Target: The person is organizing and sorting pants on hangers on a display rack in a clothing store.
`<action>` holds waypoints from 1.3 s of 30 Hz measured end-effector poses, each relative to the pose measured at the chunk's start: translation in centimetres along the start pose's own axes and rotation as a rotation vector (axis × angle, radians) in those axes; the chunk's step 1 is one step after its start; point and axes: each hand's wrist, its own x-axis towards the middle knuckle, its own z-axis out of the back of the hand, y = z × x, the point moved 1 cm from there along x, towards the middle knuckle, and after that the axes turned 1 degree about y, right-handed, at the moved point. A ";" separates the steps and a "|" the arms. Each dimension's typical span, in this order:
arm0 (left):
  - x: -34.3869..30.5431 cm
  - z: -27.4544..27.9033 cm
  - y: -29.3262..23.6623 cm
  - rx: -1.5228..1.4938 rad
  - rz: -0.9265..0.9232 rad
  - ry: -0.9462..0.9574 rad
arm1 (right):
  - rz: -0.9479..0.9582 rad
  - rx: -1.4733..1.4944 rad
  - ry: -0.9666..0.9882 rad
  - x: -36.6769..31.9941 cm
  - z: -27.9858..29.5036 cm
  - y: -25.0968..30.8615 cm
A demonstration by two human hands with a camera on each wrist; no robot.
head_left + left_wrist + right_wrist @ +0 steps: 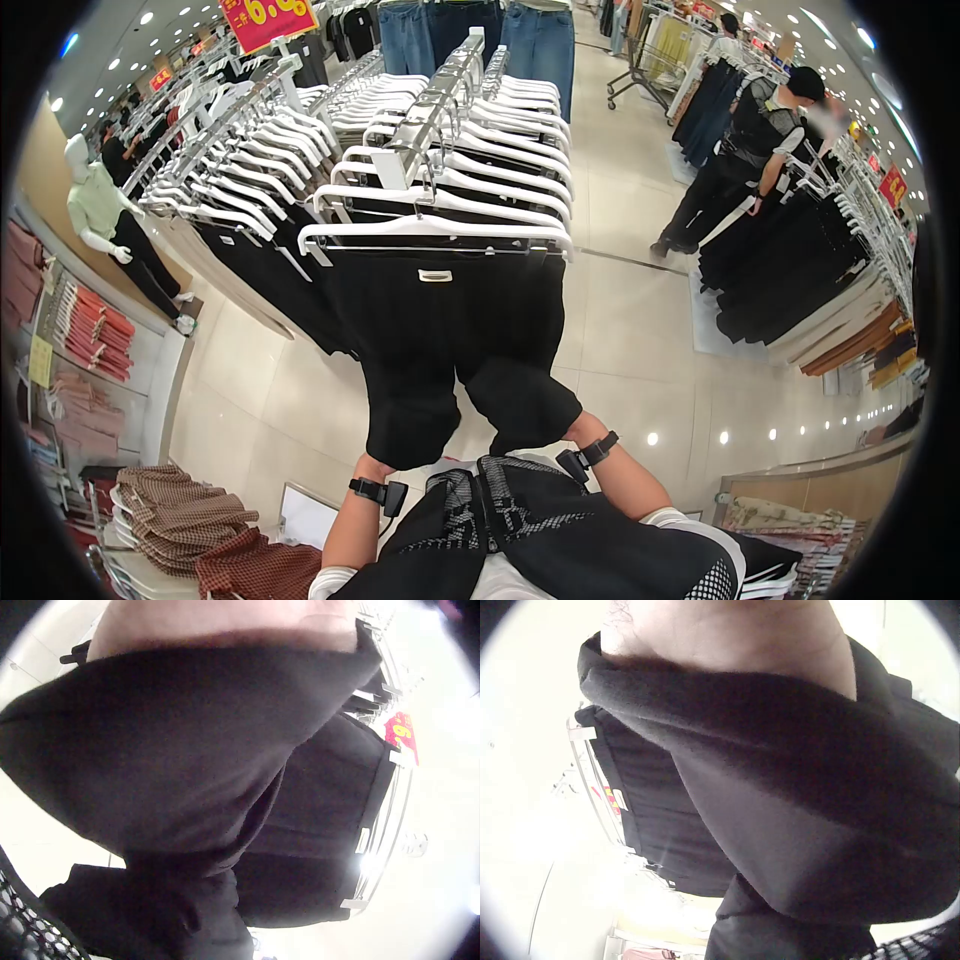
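A pair of black trousers [440, 320] hangs from a white hanger [430, 232] at the front of a clothes rack [440, 100]. My left forearm [365, 500] runs up into the left leg [410, 420], and my right forearm [615, 470] into the right leg [520, 400]. Both hands are buried in the black cloth. In the left wrist view only the heel of the left hand [225, 619] shows above the fabric [187, 750]. The right wrist view likewise shows the heel of the right hand [727, 637] over the cloth [817, 795]. No fingers are visible.
Rows of white hangers with dark clothes fill the rack, with jeans [470, 35] at its far end. A mannequin [100, 215] stands left. Folded checked clothes [190, 520] lie lower left. A person [750, 150] stands by another dark rack [800, 260] on the right.
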 end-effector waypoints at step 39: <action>12.4 13.4 -11.2 0.870 0.235 -0.145 | -0.326 -1.493 -0.519 6.8 -2.3 -10.2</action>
